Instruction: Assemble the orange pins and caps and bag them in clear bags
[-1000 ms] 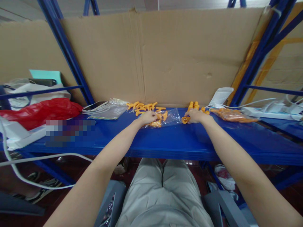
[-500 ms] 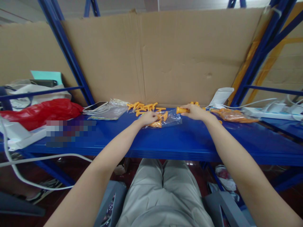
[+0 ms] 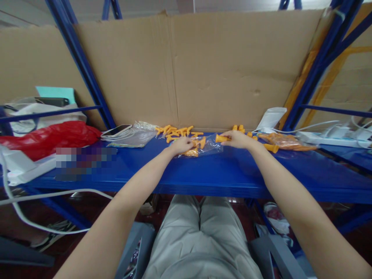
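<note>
My left hand (image 3: 182, 145) is closed on the near left side of a clear plastic bag (image 3: 213, 148), which lies on the blue shelf with several orange plastic pieces (image 3: 200, 143) in it. Between the fingers of my right hand (image 3: 237, 139) is an orange flared plastic piece (image 3: 221, 138), its wide end pointing left at the bag's right end. Behind my left hand lie several orange T-shaped pieces (image 3: 174, 131), some with small metal parts. More orange flared pieces (image 3: 271, 148) lie beside and behind my right hand.
A full bag of orange pieces (image 3: 287, 141) and a white stand (image 3: 271, 118) are at the right. On the left are a phone (image 3: 117, 131) with a white cable, a flat plastic packet (image 3: 136, 135) and a red bag (image 3: 55, 137). Cardboard (image 3: 215, 69) walls the back.
My right hand has shifted slightly left and down with the orange flared piece, uncovering other pieces behind and beside it. My left hand stays on the bag.
</note>
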`<state>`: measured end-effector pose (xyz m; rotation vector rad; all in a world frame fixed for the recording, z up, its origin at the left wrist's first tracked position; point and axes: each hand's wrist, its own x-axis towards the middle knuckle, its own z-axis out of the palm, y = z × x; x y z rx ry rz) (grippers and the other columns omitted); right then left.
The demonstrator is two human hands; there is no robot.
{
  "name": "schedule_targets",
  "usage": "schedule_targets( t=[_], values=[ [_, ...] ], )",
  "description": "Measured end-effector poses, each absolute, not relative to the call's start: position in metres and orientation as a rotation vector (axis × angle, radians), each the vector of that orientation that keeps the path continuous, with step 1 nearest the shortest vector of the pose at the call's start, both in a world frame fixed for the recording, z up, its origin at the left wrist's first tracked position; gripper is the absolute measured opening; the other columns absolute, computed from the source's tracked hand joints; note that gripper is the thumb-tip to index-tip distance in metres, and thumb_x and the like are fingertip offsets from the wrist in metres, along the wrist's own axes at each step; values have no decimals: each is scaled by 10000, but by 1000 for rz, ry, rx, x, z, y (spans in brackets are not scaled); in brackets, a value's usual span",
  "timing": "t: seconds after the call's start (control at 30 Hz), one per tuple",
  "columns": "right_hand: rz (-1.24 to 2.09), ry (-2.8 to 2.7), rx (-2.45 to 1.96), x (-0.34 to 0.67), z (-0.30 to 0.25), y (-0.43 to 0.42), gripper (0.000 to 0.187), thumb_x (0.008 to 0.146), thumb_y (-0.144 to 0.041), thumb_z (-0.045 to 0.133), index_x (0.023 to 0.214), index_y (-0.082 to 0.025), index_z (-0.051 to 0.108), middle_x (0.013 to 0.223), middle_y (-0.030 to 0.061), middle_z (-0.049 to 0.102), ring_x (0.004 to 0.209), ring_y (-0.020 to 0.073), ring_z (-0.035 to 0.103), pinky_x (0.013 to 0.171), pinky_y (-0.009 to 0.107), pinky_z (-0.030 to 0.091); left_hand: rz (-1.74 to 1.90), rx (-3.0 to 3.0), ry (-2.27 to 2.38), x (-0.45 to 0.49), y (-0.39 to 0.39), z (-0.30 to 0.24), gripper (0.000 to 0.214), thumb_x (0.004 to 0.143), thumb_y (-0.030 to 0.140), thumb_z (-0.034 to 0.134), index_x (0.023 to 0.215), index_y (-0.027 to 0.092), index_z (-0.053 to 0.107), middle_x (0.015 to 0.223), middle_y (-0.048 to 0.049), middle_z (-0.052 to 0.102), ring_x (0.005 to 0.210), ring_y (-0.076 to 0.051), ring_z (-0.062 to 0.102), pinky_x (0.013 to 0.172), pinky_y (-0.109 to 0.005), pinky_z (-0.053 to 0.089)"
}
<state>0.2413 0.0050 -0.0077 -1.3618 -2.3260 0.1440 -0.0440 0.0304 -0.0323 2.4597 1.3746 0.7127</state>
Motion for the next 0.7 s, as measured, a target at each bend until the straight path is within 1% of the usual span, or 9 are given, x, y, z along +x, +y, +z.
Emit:
schedule_targets(
  t=[0.17, 0.23, 0.3, 0.4, 0.5, 0.57, 0.63, 0.7],
  values=[
    [330, -2424, -1370, 239, -8, 4, 268, 760, -287, 779, 1022, -239, 802, 1046, 67, 775, 985, 345, 706, 936, 486, 526, 661, 2537, 1473, -41, 26, -30, 262, 819, 218, 492, 570, 168, 554, 582, 0, 566, 592, -144, 518, 586, -259, 348],
    [345, -2429, -1355, 239, -9, 4, 251, 747, -272, 794, 997, -255, 807, 1027, 58, 779, 973, 345, 708, 929, 496, 526, 671, 2571, 1509, -41, 24, -27, 269, 834, 210, 481, 594, 157, 592, 607, -19, 604, 615, -156, 555, 605, -264, 377],
    [312, -2391, -1326, 237, -8, 4, 273, 753, -262, 793, 1025, -263, 803, 1071, 63, 772, 1020, 354, 697, 954, 507, 511, 712, 2605, 1592, -42, 21, -22, 263, 845, 204, 474, 661, 143, 652, 690, -52, 671, 691, -176, 612, 656, -263, 423],
    [268, -2349, -1290, 235, -7, 3, 310, 766, -280, 794, 1076, -266, 796, 1146, 82, 751, 1119, 366, 663, 1000, 496, 482, 765, 2555, 1895, -47, 16, -9, 288, 873, 247, 468, 818, 136, 727, 876, -107, 745, 870, -222, 679, 750, -260, 479],
    [276, -2378, -1334, 231, -9, 3, 323, 737, -308, 827, 1056, -258, 806, 1100, 97, 763, 1131, 382, 658, 985, 454, 488, 698, 2331, 2263, -59, 13, 2, 347, 888, 272, 455, 983, 116, 751, 1055, -175, 746, 1040, -287, 684, 834, -289, 510],
    [254, -2403, -1370, 227, -11, 3, 343, 720, -322, 845, 1054, -256, 807, 1051, 96, 774, 1121, 385, 663, 964, 422, 496, 609, 2179, 2423, -69, 14, 5, 390, 887, 278, 463, 1097, 86, 730, 1168, -215, 715, 1122, -320, 663, 884, -318, 514],
    [198, -2428, -1365, 220, -14, 2, 359, 747, -326, 825, 1098, -260, 792, 1063, 93, 773, 1131, 370, 662, 960, 401, 496, 492, 2081, 2493, -79, 17, 5, 438, 874, 305, 498, 1187, 71, 695, 1237, -235, 685, 1157, -335, 651, 912, -336, 514],
    [134, -2451, -1325, 212, -15, 0, 358, 807, -307, 767, 1162, -265, 765, 1122, 84, 761, 1147, 341, 659, 972, 400, 491, 352, 2034, 2475, -87, 19, 3, 457, 862, 343, 528, 1193, 73, 692, 1180, -235, 710, 1089, -334, 684, 880, -337, 530]
  ],
)
